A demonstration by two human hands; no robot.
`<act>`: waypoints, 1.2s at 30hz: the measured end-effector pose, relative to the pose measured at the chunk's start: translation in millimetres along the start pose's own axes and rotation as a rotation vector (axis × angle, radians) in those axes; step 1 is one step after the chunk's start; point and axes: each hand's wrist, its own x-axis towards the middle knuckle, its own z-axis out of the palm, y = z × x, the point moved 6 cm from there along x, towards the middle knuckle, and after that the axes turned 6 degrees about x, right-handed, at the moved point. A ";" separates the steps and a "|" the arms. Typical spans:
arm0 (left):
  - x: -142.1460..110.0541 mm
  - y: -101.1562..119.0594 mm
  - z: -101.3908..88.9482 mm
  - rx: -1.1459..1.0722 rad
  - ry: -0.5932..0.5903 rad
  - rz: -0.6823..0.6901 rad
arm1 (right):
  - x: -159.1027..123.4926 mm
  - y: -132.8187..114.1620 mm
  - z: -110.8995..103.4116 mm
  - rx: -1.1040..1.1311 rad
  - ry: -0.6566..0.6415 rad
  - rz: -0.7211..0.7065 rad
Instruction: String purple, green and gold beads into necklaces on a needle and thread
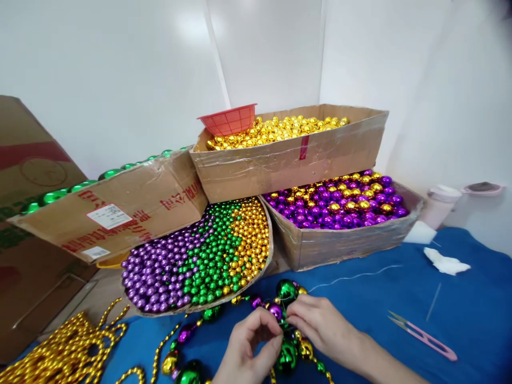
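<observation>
My left hand [251, 346] and my right hand [320, 322] meet low in the middle over a blue cloth [460, 314]. Both pinch at a bead strand [286, 320] of green, purple and gold balls, fingers pressed together. A large green ball [287, 289] sits just above my right fingertips. Another green ball [286, 356] and a gold one [306, 349] lie between my wrists. A thin white thread [356, 275] runs off to the right from the strand.
A tray of small purple, green and gold beads [200, 256] lies behind my hands. Cardboard boxes hold gold balls [280, 128], purple-and-gold balls [340, 200] and green balls [80, 186]. Gold bead chains [64, 352] pile at lower left. Pink snips [424, 336] lie at right.
</observation>
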 end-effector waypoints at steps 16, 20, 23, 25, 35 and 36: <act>-7.0 4.8 16.7 0.376 0.198 0.390 | -6.8 9.8 16.2 0.295 -0.012 0.164; -2.9 6.0 -1.5 0.148 0.101 0.149 | -8.0 -4.5 -10.8 0.189 -0.004 0.073; -8.4 -10.9 -24.9 -0.227 0.125 -0.124 | -16.2 4.8 -41.2 0.210 0.036 0.069; -13.8 -26.2 -33.7 -0.481 0.150 -0.232 | -24.9 20.0 -55.3 0.289 0.104 0.106; 4.4 -28.2 3.2 -1.107 0.151 -0.095 | -23.6 40.9 6.7 1.366 0.469 0.159; 7.0 -25.2 4.7 -1.102 0.160 -0.093 | -20.2 39.6 8.7 1.486 0.500 0.151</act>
